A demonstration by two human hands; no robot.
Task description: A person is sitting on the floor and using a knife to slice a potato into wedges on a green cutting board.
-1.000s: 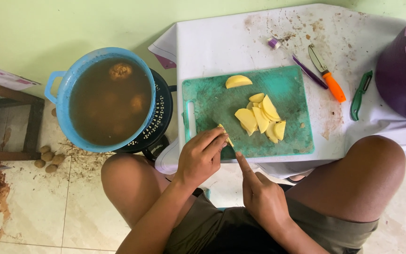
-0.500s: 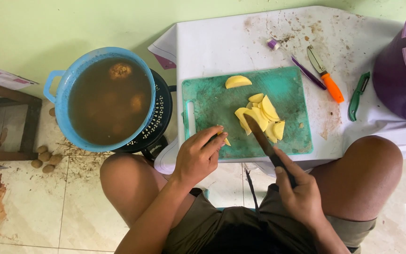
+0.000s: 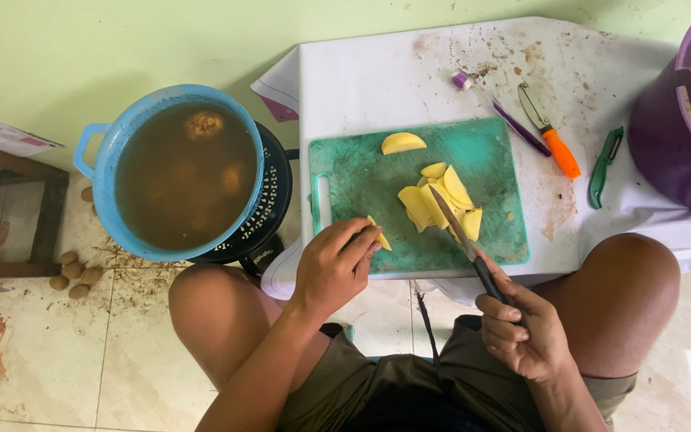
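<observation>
Knife [image 3: 457, 228] now raised, potato wedge [image 3: 379, 235] at fingers [image 3: 361, 244]

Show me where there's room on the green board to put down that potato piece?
The cutting board is bare on its left half, between the lone wedge and the left hand. The right half is crowded: the slice pile and knife.

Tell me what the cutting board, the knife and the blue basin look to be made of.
Cutting board: likely plastic, matte green, scuffed pale by cut marks. Knife, held in the right hand: grey blade with a dull sheen, probably steel; dark handle, material unclear. Blue basin: smooth moulded rim and handle, apparently plastic. The left hand pinches a potato wedge.
</observation>
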